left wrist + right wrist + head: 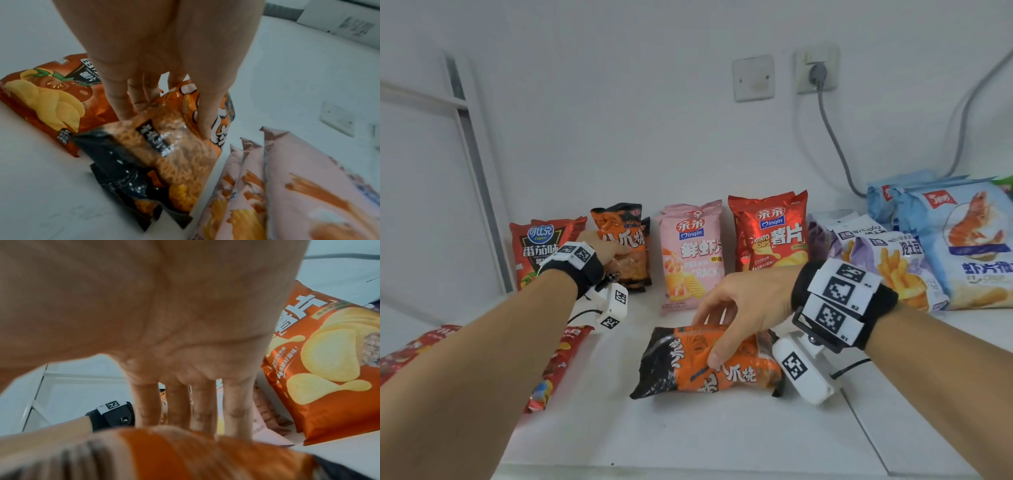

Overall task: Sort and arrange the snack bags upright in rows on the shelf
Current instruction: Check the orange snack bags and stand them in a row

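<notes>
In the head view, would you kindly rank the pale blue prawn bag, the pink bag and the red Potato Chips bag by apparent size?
1. Pale blue prawn bag, though it sits nearer.
2. Pink bag and red Potato Chips bag: they look alike.

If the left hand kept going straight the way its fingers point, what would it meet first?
The left hand already grips the upright orange-and-black bag; beyond that, probably the white back wall, though depth is unclear.
</notes>
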`<action>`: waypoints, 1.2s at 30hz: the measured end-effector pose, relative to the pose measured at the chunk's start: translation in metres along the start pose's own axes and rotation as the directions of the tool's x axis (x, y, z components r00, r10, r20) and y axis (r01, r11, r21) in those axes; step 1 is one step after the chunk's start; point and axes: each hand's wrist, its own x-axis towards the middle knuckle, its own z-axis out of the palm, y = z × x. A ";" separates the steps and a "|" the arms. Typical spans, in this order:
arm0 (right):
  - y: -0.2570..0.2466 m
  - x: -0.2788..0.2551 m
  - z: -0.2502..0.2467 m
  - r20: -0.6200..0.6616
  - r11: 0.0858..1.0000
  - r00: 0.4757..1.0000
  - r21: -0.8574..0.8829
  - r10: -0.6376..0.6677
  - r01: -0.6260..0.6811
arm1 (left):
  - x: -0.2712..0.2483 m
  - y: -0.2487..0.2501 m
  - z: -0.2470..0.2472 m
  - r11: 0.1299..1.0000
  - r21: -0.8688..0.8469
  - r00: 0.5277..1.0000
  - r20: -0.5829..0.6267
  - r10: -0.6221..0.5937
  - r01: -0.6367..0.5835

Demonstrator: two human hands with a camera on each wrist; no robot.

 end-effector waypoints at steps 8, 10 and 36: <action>0.023 -0.012 -0.017 -0.458 0.947 0.889 0.285 -0.004 0.151 | -0.031 0.037 -0.011 0.911 -0.310 0.943 -0.272 0.191 -0.274; 0.029 -0.012 -0.021 -0.573 0.920 0.819 0.332 0.021 0.209 | -0.047 0.051 -0.006 0.850 -0.417 0.940 -0.252 0.231 -0.321; 0.034 -0.007 -0.024 -0.726 0.515 0.682 0.617 0.082 0.595 | -0.130 0.075 0.036 0.628 -0.746 0.774 0.257 0.579 -0.222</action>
